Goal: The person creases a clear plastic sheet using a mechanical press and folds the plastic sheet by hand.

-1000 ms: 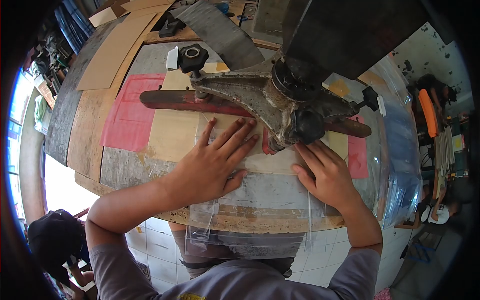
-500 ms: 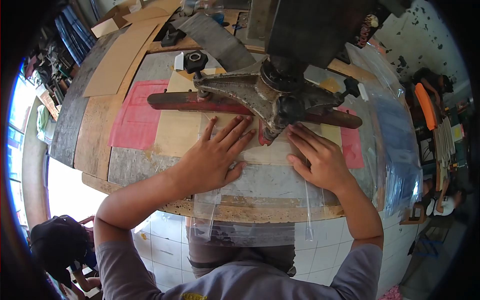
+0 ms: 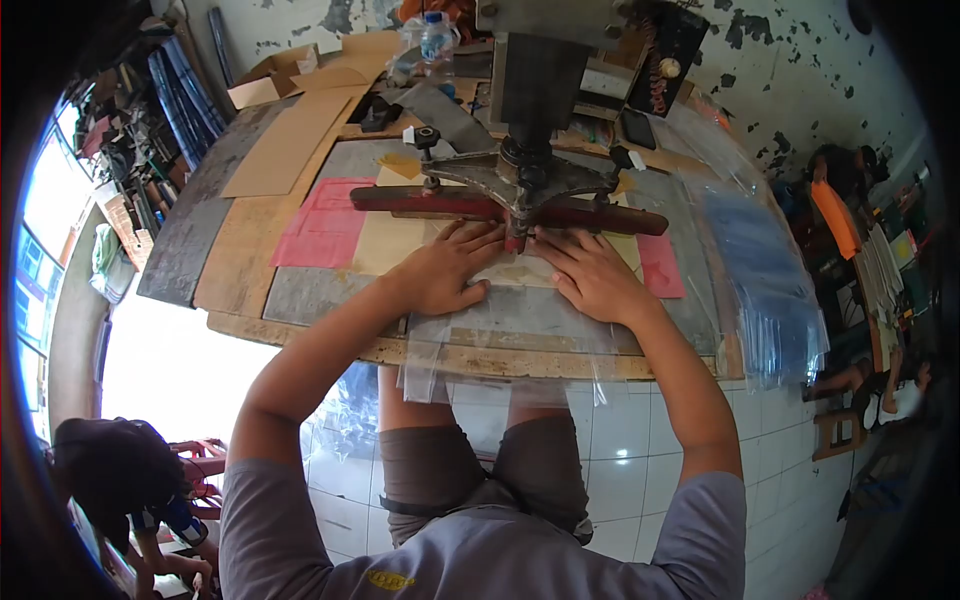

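Note:
My left hand (image 3: pixel 447 272) lies flat with its fingers stretched towards the red bar (image 3: pixel 430 204) of a press. On the other side of the press's middle, my right hand (image 3: pixel 595 275) also rests flat, fingertips close to the bar. Under both hands is clear plastic sheet (image 3: pixel 427 362), which hangs over the table's front edge. Beneath it are a pale yellow sheet (image 3: pixel 384 246) and a pinkish-red sheet (image 3: pixel 318 226) on a grey plate (image 3: pixel 312 292). The metal press head (image 3: pixel 480 175) stands above the bar. Whether the fingertips reach under the bar is hidden.
A stack of bluish clear plastic (image 3: pixel 755 260) lies at the table's right. Cardboard (image 3: pixel 290 140) and an open box (image 3: pixel 272 90) are at the back left, a water bottle (image 3: pixel 437 45) behind the press. One person (image 3: pixel 120 480) is at lower left; others are at far right.
The camera has tilted up and back, so more wall and floor show. My hands stay flat by the bar, and the right fingers now lie nearer the press's middle.

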`<state>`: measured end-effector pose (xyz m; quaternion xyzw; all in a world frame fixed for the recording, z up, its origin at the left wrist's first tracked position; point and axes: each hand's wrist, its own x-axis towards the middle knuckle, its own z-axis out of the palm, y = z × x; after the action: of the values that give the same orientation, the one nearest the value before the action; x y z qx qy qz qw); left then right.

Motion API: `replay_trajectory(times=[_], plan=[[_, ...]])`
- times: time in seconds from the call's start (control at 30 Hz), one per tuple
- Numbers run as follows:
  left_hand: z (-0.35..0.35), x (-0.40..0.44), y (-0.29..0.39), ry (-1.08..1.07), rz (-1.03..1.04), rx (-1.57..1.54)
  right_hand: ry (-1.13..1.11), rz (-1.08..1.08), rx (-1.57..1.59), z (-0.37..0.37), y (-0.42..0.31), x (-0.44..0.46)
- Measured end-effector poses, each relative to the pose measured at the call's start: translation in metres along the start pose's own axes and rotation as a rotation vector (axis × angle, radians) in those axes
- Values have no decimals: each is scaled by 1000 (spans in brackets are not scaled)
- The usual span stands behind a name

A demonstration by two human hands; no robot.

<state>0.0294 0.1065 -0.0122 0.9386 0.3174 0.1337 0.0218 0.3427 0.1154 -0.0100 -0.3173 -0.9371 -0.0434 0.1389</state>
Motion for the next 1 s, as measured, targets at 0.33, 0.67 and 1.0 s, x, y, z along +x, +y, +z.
replay_trajectory(times=[0.33, 0.67, 1.0], plan=[[9, -39, 21, 76, -221, -137, 89, 189, 223, 8, -24, -43], [19, -123, 103, 301, -426, -53, 306, 457, 163, 0, -109, -108], [88, -137, 127, 730, -582, 154, 574, 511, -128, 41, -125, -118]])
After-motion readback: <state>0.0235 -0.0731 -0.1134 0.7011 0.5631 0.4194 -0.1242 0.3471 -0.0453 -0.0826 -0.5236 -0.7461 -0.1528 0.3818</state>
